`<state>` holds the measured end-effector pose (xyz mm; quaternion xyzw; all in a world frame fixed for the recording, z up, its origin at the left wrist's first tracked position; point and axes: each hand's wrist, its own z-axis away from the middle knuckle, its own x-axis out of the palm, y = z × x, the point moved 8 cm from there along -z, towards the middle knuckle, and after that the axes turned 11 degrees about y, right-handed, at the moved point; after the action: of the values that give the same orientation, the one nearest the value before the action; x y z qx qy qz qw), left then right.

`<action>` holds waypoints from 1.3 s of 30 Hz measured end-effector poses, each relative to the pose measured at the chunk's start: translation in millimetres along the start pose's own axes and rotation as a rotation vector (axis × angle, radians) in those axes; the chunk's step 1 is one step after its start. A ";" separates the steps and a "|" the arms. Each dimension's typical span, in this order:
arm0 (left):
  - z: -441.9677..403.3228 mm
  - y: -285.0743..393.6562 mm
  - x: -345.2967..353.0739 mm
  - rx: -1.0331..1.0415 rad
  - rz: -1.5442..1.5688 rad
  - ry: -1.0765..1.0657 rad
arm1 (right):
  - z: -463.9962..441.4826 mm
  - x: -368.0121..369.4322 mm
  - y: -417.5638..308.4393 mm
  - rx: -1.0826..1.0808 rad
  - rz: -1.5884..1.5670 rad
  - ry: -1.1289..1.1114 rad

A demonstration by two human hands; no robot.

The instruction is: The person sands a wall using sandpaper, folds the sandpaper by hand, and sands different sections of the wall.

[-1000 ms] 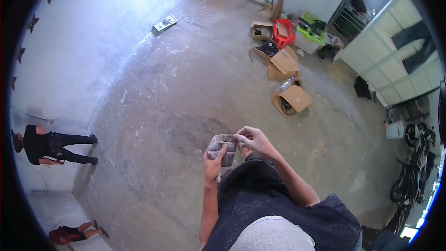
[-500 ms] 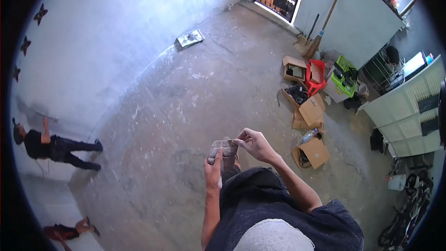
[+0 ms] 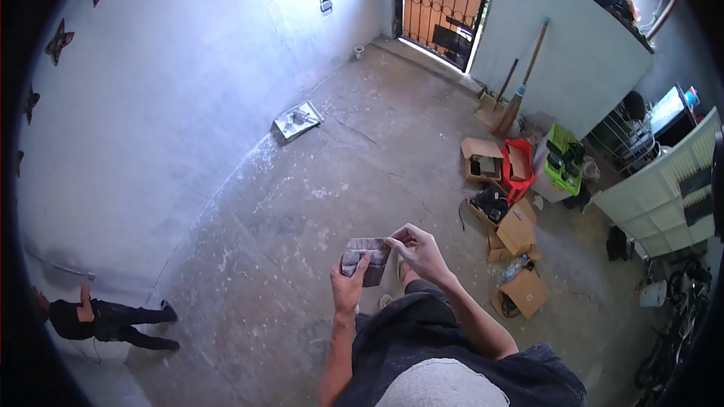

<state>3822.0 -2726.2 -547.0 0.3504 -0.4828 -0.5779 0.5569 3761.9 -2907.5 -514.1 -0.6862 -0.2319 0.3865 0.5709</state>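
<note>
In front of my body I hold a dark brown-grey sheet of sandpaper (image 3: 371, 258), creased and streaked with whitish dust. My left hand (image 3: 348, 286) grips its lower left side, thumb lying across the top face and the other fingers hidden underneath. At the sheet's upper right corner, my right hand (image 3: 416, 247) is closed in a pinch on the edge between thumb and fingers. White dust covers parts of the right hand.
Cardboard boxes (image 3: 520, 226), a red bag (image 3: 518, 169) and a green-topped bin (image 3: 562, 162) stand to the right. Brooms (image 3: 528, 79) lean by the gate (image 3: 445, 0). A tray (image 3: 299, 120) lies by the wall. Another person (image 3: 105, 322) stands at left; a motorbike (image 3: 675, 324) is far right.
My view has shifted forward, showing more of the gate and wall. The sandpaper now appears flatter and more spread out between both hands. A second person at lower left has left the view.
</note>
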 end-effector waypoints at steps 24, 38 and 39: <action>-509.5 130.0 217.0 -0.005 0.115 0.037 | -573.1 94.3 8.7 0.127 -0.305 -0.196; -809.3 267.9 375.4 0.046 0.218 -0.206 | -887.5 128.6 1.6 0.192 -0.710 0.041; -823.3 275.4 393.0 0.040 0.209 -0.218 | -903.6 136.9 8.1 0.203 -0.761 -0.123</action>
<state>4629.6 -3226.6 -471.1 0.2444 -0.5855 -0.5419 0.5512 4560.9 -3351.4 -513.7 -0.4669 -0.4642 0.2088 0.7231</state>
